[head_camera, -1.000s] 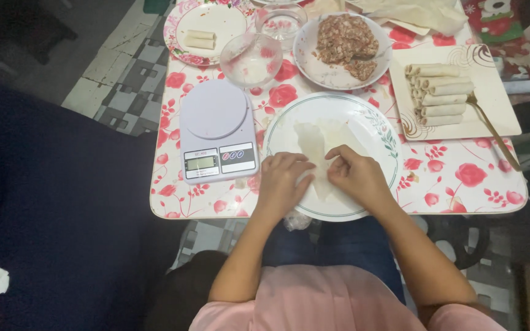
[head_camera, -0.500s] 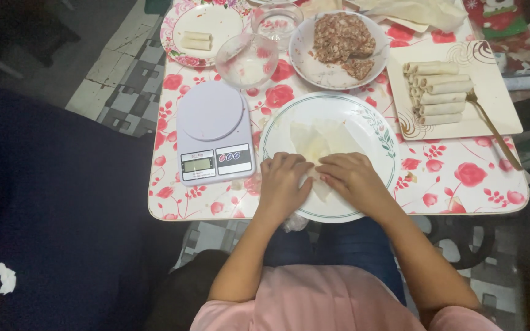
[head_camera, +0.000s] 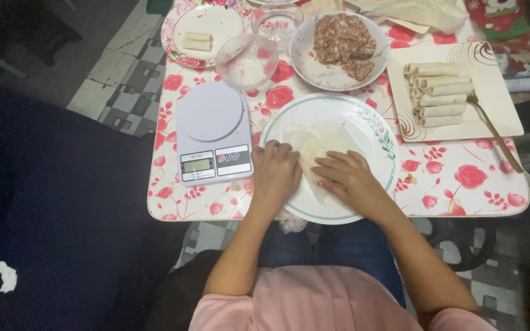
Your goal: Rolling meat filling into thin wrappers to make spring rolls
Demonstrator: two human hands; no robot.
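The kitchen scale (head_camera: 213,132) is sitting left of the large plate (head_camera: 375,132). Since a second ago, both hands are staying on the thin wrapper (head_camera: 320,144) lying on that plate, barely shifting, so the rolling is proceeding slowly. The left hand (head_camera: 275,173), fingers curled, is pressing the wrapper's near edge. The right hand (head_camera: 348,179), fingers together and bent, is pressing beside it.
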